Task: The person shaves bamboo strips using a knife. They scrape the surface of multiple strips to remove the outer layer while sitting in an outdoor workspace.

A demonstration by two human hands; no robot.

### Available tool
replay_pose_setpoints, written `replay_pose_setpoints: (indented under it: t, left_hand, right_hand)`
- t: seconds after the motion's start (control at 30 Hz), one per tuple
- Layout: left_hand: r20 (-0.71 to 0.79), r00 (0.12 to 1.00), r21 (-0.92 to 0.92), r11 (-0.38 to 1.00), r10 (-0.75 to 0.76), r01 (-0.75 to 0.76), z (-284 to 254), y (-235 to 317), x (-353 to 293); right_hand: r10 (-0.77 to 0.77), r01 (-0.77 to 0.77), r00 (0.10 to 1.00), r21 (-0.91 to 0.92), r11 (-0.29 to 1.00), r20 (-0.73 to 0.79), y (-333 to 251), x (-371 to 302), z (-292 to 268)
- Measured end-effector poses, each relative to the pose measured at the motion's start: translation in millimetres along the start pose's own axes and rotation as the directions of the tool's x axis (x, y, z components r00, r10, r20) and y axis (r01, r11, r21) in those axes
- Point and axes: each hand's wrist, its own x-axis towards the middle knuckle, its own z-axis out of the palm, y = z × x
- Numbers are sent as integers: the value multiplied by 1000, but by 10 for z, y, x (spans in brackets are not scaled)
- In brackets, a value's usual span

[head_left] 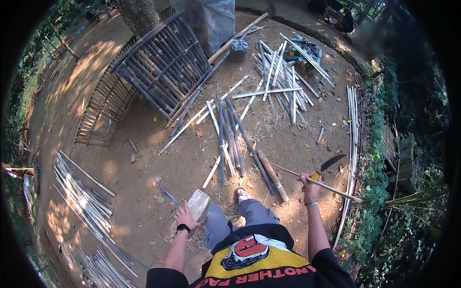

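My right hand (310, 186) is closed round the yellow handle of a knife (332, 162), its dark broad blade pointing up and to the right. A long thin bamboo stick (341, 192) passes through the same hand and slants down to the right. My left hand (186, 217), with a dark watch at the wrist, lies with fingers spread on the edge of a pale wooden block (198, 203). Just beyond that hand, a blue-handled tool (166, 193) lies on the dirt. A thick brown bamboo pole (272, 175) lies between my feet and my right hand.
Dark bamboo poles (234, 137) lie ahead of me. Split strips (89, 201) are bundled on the left, with another pile (288, 79) farther off. A bamboo rack (163, 62) leans by a tree trunk (138, 17). Long strips (353, 129) border plants on the right.
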Motion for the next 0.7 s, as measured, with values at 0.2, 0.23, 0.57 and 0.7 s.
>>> replay_pose_setpoints:
  t: [0.2, 0.23, 0.57, 0.7]
  left_hand:
    - [45, 922, 141, 911, 385, -387, 729, 794, 1269]
    - [-8, 896, 156, 886, 444, -437, 1098, 946, 1511]
    - [90, 696, 190, 673, 713, -715, 4177, 2330, 3494]
    - [79, 628, 215, 602, 774, -769, 5203, 2524, 3986]
  right_hand:
    - [-126, 125, 992, 54, 991, 10, -463, 248, 413]
    - [-152, 149, 988, 74, 986, 33, -440, 370, 580]
    - [-446, 402, 888, 287, 870, 110, 1689, 2287, 2274]
    - [-548, 450, 818, 402, 797, 172, 2274, 2771, 2809]
